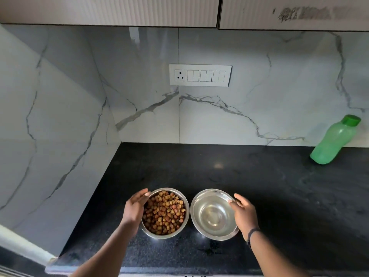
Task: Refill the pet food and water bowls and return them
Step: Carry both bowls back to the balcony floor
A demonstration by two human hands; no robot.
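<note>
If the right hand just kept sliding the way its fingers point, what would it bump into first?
The right hand points up and to the left, its fingers at the rim of the water bowl. Going on, it would likely meet that bowl's rim first, though whether it already touches is unclear.
</note>
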